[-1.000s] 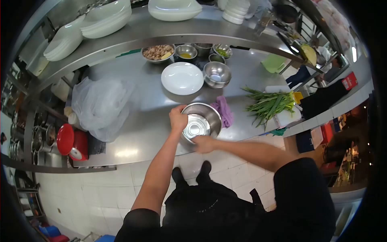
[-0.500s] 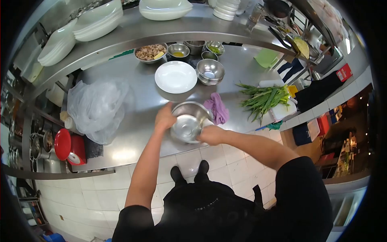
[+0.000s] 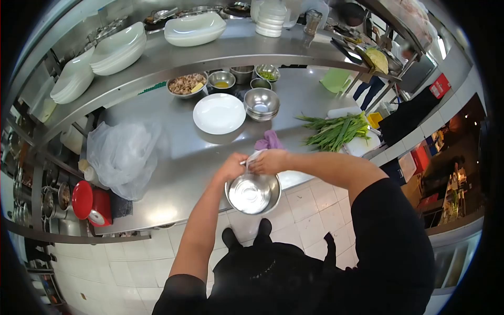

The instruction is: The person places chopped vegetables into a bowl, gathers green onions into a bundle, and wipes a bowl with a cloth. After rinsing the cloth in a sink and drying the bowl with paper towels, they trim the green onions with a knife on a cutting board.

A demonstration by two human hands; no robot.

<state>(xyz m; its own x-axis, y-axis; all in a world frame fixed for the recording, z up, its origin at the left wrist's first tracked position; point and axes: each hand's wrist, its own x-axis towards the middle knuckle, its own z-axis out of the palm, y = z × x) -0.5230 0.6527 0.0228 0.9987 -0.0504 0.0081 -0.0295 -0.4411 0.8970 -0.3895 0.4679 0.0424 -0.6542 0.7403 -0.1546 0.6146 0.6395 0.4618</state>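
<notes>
A steel mixing bowl point(image 3: 254, 194) is tilted toward me at the table's front edge, its shiny inside showing. My left hand point(image 3: 231, 167) grips the bowl at its upper left rim, fingers curled over it. My right hand point(image 3: 270, 161) is closed on a white cloth point(image 3: 254, 156) at the top of the rim, close beside my left fingers. Part of the cloth is hidden under the right hand. Just behind that hand lies a crumpled purple cloth point(image 3: 269, 140), partly covered by it.
Beyond stand a white plate point(image 3: 219, 114), stacked steel bowls point(image 3: 261, 102) and a bowl of chopped meat point(image 3: 185, 85). Green leaves point(image 3: 338, 130) lie at right, a clear plastic bag point(image 3: 123, 157) and red scale point(image 3: 97, 205) at left. A steel shelf point(image 3: 241, 52) carrying dishes spans the back.
The bowl has come closer to me and tilted more. My right hand has moved from its right side to the upper rim, beside my left hand. The view has shifted slightly.
</notes>
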